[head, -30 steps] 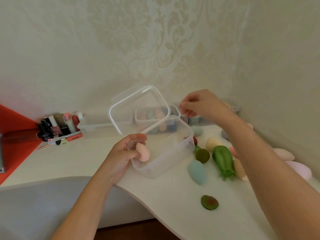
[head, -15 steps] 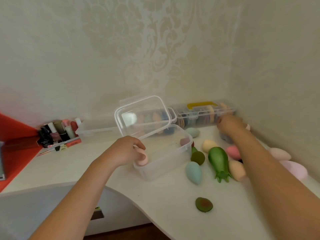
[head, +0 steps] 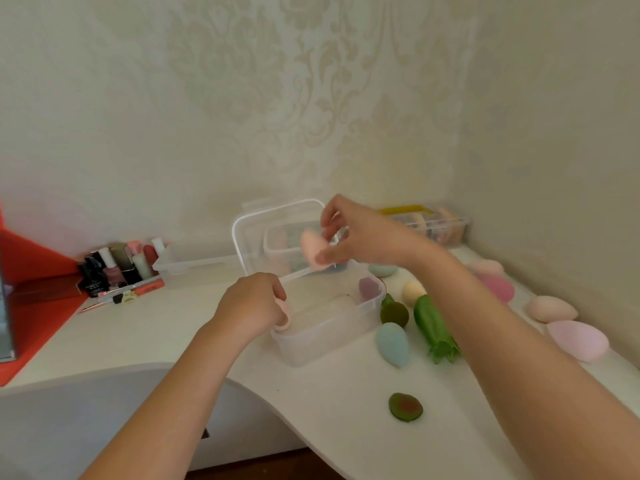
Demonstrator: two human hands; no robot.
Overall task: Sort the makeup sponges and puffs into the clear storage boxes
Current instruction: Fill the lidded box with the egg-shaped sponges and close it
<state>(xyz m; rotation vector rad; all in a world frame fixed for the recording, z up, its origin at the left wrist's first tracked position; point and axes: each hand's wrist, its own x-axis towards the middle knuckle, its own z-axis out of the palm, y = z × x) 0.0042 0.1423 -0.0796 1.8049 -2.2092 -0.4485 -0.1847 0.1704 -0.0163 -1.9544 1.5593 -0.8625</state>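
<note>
Since 0.5 s ago: your right hand [head: 360, 237] has returned from the far corner, now pinching one pink sponge [head: 310, 249] above the clear box [head: 329, 337]. Your left hand [head: 252, 303] grips one pale pink sponge [head: 284, 311] at the box's near-left corner. One mauve sponge [head: 367, 287] lies inside.

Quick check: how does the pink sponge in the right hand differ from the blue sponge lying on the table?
Colour: the pink sponge is peach-pink, the blue sponge pale blue. Position: the pink sponge is in the air by the clear box, the blue sponge lies on the table to the box's right. Contact: the right hand pinches the pink sponge; nothing touches the blue sponge. Both are teardrop-shaped.
</note>
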